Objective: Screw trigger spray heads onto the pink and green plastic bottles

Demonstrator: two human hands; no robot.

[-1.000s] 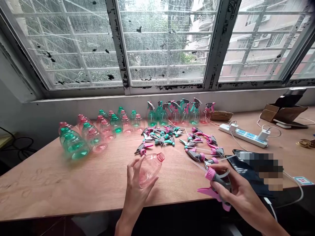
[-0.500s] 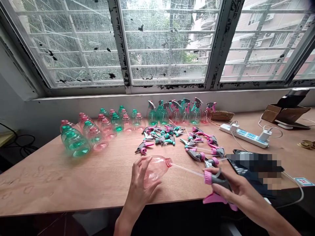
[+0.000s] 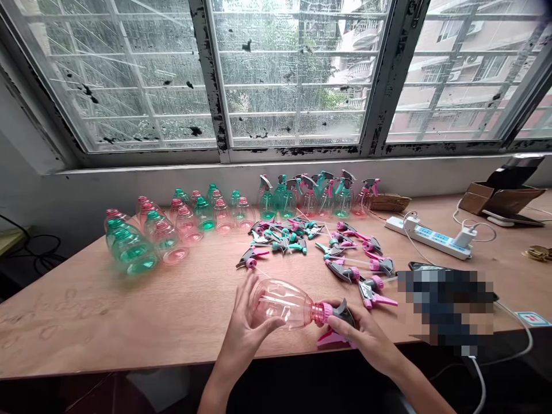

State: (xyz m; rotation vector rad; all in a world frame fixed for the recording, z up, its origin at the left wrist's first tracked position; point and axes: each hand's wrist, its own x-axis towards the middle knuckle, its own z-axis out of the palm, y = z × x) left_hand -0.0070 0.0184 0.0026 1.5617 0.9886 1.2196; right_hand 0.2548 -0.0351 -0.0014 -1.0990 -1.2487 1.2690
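A clear pink spray bottle (image 3: 282, 303) lies sideways in the air over the table's front edge, its neck to the right. Around its base end my left hand (image 3: 244, 325) is closed, thumb along the near side. My right hand (image 3: 364, 333) grips a grey-and-pink trigger sprayer head (image 3: 340, 317), whose pink collar is up against the bottle's neck. Whether the collar's thread has caught, I cannot tell. Loose sprayer heads (image 3: 287, 238) in pink, teal and grey lie in a pile just beyond, and one (image 3: 373, 290) rests near my right hand.
Pink and green bottles without heads (image 3: 183, 224) stand at the left. Bottles with heads fitted (image 3: 342, 201) line the wall. To the right are a power strip (image 3: 426, 236), a partly blurred dark device (image 3: 452, 287), cables and a cardboard box (image 3: 478, 198).
My right hand has moved left with the sprayer head, and the tube has gone inside the bottle. The collar now meets the neck. The bottle has turned more level.
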